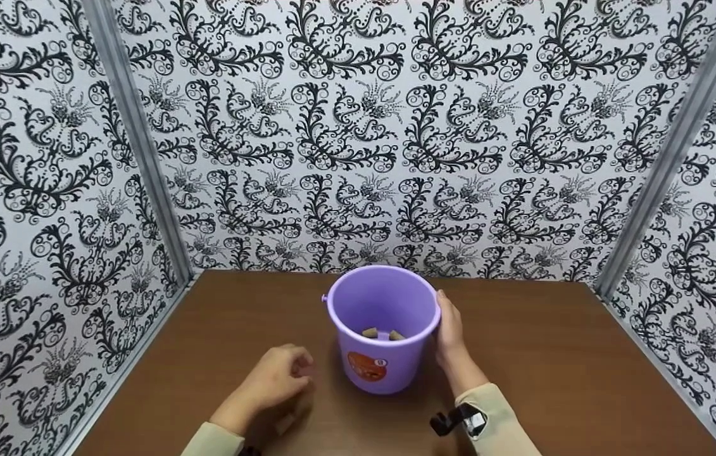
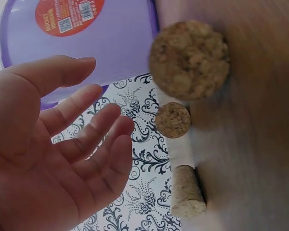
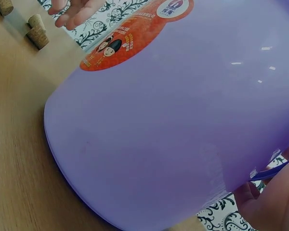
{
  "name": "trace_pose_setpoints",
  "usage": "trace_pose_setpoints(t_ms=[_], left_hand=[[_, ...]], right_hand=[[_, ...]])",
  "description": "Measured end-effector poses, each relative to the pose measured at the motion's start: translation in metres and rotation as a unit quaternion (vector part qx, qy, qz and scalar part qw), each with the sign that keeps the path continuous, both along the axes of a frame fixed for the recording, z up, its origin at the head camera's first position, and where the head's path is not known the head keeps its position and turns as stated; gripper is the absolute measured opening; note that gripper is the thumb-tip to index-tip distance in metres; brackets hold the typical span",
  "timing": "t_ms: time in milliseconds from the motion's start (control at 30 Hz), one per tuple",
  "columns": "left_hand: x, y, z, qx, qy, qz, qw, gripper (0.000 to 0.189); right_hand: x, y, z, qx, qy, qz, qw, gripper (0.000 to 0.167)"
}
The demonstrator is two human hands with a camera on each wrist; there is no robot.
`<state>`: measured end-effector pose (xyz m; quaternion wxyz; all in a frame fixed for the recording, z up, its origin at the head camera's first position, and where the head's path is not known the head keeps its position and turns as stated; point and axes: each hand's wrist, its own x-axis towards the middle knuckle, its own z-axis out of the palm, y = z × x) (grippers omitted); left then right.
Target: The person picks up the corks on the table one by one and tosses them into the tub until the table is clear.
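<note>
Currently: left hand (image 1: pixel 275 377) empty; right hand (image 1: pixel 449 329) touches bucket (image 1: pixel 405 364), grip unclear.
Best to pinch corks (image 2: pixel 189 60) by their sides, bucket steadied.

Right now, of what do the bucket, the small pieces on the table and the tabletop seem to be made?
The bucket: probably plastic, smooth and glossy, as the highlights on its purple wall suggest.
The small pieces: apparently cork, matte, with coarse granules visible.
The tabletop: brown with fine grain; wood or wood-look laminate, I cannot tell.
</note>
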<state>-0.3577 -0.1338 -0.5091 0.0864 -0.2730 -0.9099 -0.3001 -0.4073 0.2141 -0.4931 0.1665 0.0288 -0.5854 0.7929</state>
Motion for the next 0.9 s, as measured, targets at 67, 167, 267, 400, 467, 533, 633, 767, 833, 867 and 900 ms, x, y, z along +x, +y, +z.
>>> trace_pose_setpoints(t_ms=[67,167,267,400,467,533,633,767,833,867,900], left_hand=[[0.0,0.0002,-0.0012,-0.008,-0.002,0.002,1.0,0.02],[0.0004,0.0004,-0.0026,-0.016,-0.002,0.004,0.9999,0.02],[0.001,0.0001,-0.0036,-0.017,-0.002,0.01,0.9998,0.02],[0.0017,-0.0003,-0.0044,-0.019,-0.007,0.016,0.9997,0.021],[0.002,-0.0008,-0.0051,-0.02,-0.01,0.015,0.9996,0.022],[0.0019,-0.0012,-0.0056,-0.02,-0.013,0.014,0.9996,0.022],[0.001,-0.0019,-0.0062,-0.02,-0.013,0.015,0.9996,0.022],[-0.0006,-0.0037,-0.0082,-0.029,-0.012,0.024,0.9992,0.023],[-0.001,-0.005,-0.0093,-0.034,-0.016,0.027,0.9989,0.023],[-0.0011,-0.0057,-0.0098,-0.037,-0.02,0.027,0.9988,0.022],[-0.0012,-0.0063,-0.0101,-0.036,-0.024,0.026,0.9987,0.022]], right_hand=[[0.0006,-0.0001,0.0002,-0.003,0.003,0.003,1.0,0.053],[0.001,-0.0006,0.0006,-0.007,0.002,0.001,1.0,0.053],[0.0006,-0.0012,0.0003,-0.009,0.003,0.003,1.0,0.053],[-0.0003,-0.0011,0.0003,-0.011,0.0,0.002,0.9999,0.054],[-0.0003,-0.001,0.0003,-0.011,-0.004,0.002,0.9999,0.054],[-0.0003,-0.0007,0.0006,-0.011,-0.007,0.002,0.9999,0.055],[-0.0005,-0.0001,0.0012,-0.009,-0.009,0.004,0.9999,0.055],[-0.0003,0.0001,0.0014,-0.011,-0.008,0.003,0.9999,0.054],[0.0,-0.0001,0.0009,-0.01,-0.007,0.004,0.9999,0.053],[0.0,-0.0002,0.0005,-0.008,-0.005,0.004,1.0,0.053],[0.0001,-0.0003,0.0,-0.005,-0.004,0.004,1.0,0.053]])
